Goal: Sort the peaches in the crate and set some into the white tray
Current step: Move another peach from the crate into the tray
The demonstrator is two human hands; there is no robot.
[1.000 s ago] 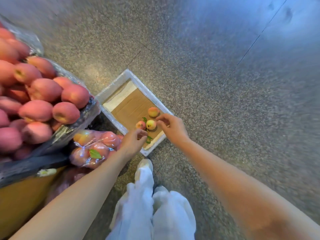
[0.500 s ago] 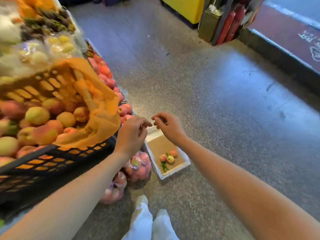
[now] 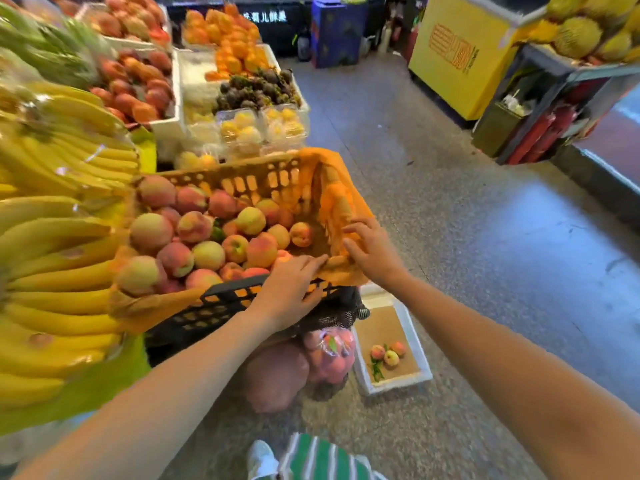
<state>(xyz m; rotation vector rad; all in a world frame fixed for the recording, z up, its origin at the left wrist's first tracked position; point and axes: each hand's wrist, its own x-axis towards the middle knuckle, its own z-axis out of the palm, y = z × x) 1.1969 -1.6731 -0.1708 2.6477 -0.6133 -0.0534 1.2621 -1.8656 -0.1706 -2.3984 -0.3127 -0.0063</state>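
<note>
A black slatted crate point(image 3: 225, 297) lined with orange paper point(image 3: 332, 199) holds several pink-yellow peaches point(image 3: 207, 237). My left hand point(image 3: 289, 289) rests palm down on the crate's near rim, fingers stretched toward the liner, holding nothing. Over the crate's right corner, my right hand point(image 3: 372, 249) touches the orange liner with fingers spread. Low on the floor stands the white tray point(image 3: 414, 341) with a brown cardboard base. Three small peaches point(image 3: 388, 353) and a green leaf sprig lie in it.
Bananas point(image 3: 59, 254) crowd the left. Bagged peaches point(image 3: 329, 355) sit under the crate beside the tray. Boxes of oranges, dark fruit and packed yellow fruit stand behind. A yellow cabinet point(image 3: 460, 57) and red cylinders are at the far right across the speckled floor point(image 3: 485, 271).
My view has risen from the floor tray to the crate. Both hands lifted away from the tray's peaches and came up onto the crate's rim and liner.
</note>
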